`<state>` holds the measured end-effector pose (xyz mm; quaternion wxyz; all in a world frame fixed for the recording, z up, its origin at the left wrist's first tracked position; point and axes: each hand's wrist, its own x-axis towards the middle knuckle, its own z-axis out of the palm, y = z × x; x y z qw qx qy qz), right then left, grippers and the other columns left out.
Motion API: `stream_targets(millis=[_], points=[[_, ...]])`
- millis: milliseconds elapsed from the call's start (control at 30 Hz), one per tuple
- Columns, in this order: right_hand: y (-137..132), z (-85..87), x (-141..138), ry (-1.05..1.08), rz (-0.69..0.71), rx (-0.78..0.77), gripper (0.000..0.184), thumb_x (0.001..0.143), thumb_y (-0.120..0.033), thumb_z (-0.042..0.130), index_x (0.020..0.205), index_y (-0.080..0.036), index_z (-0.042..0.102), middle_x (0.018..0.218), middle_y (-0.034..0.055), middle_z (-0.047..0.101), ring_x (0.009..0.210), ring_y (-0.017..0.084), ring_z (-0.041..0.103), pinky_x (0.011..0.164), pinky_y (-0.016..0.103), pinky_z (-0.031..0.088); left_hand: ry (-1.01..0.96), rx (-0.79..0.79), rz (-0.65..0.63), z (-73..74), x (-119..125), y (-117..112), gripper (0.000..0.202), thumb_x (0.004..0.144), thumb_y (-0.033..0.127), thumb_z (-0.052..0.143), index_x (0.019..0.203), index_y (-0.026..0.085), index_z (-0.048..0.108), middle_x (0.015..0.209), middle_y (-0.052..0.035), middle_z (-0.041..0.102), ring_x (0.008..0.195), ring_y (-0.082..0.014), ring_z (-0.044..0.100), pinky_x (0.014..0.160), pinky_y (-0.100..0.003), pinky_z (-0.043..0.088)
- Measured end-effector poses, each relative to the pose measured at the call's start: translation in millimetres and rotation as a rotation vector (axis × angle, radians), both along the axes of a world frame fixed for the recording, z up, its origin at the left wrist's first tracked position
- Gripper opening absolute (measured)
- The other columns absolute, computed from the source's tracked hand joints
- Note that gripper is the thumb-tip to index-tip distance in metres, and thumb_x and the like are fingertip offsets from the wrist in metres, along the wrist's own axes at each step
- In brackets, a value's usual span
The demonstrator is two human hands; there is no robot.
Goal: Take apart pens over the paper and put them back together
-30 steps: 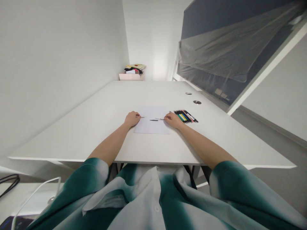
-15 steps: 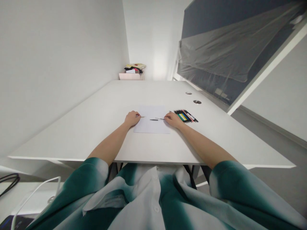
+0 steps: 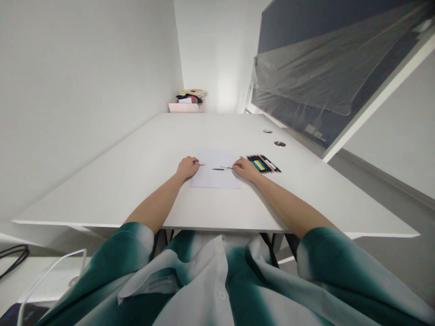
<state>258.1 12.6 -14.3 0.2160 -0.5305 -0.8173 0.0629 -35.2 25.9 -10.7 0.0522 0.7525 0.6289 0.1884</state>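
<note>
A white sheet of paper [image 3: 215, 180] lies on the table in front of me. My left hand [image 3: 187, 168] rests at its left edge, fingers closed on a slim pale stick [image 3: 201, 164], whose tip points right over the paper. At the right edge, my right hand [image 3: 245, 169] is closed on a thin light-coloured pen [image 3: 224, 166] that points left; part of it is hidden by the fingers. Between both hands a small dark pen-like piece [image 3: 218, 169] lies on the sheet. Beside my right hand is a row of several coloured markers [image 3: 263, 164].
The white table [image 3: 136, 181] runs along a wall on the left. Two round metal inserts [image 3: 280, 144] sit near its right side. A pink box [image 3: 183, 107] with cloth items stands at the far end. A dark panel under plastic film [image 3: 306, 77] leans at right.
</note>
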Motion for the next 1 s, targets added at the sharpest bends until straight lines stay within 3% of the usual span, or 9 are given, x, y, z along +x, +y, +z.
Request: stream_targets(millis=[100,267,533,800,1000], points=[[0.3,-0.6,-0.1,0.010,-0.006,0.003,0.025,0.089,-0.021,0.054,0.096,-0.012,0.076,0.100,0.0121,0.072,0.097,0.020,0.062,0.090,0.027,0.043,0.014,-0.003,-0.007,0.5,0.5,-2.2,0.038,0.088,0.037,0.052,0.121,0.024,0.066,0.115,-0.0086,0.065,0.108,-0.0246,0.058,0.098,-0.038,0.046],[2.1,-2.9,0.1,0.008,-0.011,0.002,0.025,0.089,-0.021,0.053,0.095,-0.013,0.076,0.100,0.0113,0.072,0.099,0.020,0.062,0.091,0.028,0.043,0.030,-0.006,-0.017,-0.2,0.6,-3.7,0.034,0.089,0.034,0.052,0.117,0.026,0.069,0.124,-0.0089,0.062,0.115,-0.0280,0.055,0.100,-0.041,0.044],[-1.2,-6.5,-5.5,-0.022,-0.020,0.070,0.030,0.091,-0.025,0.053,0.105,-0.010,0.073,0.107,0.0149,0.069,0.104,0.023,0.060,0.095,0.031,0.041,0.055,0.016,-0.036,-0.1,1.5,-0.9,0.027,0.086,0.031,0.055,0.107,0.022,0.070,0.116,-0.0106,0.066,0.111,-0.0276,0.057,0.098,-0.040,0.045],[-12.4,-1.0,-17.4,-0.095,0.123,0.175,0.024,0.088,-0.025,0.058,0.101,-0.015,0.076,0.106,0.0118,0.066,0.099,0.024,0.057,0.094,0.034,0.040,0.023,0.018,-0.092,7.4,7.5,-8.3,0.023,0.087,0.026,0.055,0.104,0.021,0.068,0.111,-0.0070,0.071,0.108,-0.0256,0.059,0.097,-0.039,0.045],[-13.6,0.1,-23.8,-0.171,0.121,0.165,0.027,0.092,-0.024,0.055,0.104,-0.017,0.078,0.107,0.0125,0.065,0.099,0.024,0.055,0.092,0.035,0.040,0.009,0.026,-0.171,7.5,9.5,-9.7,0.024,0.085,0.024,0.057,0.106,0.021,0.069,0.112,-0.0062,0.071,0.108,-0.0246,0.060,0.098,-0.038,0.045]])
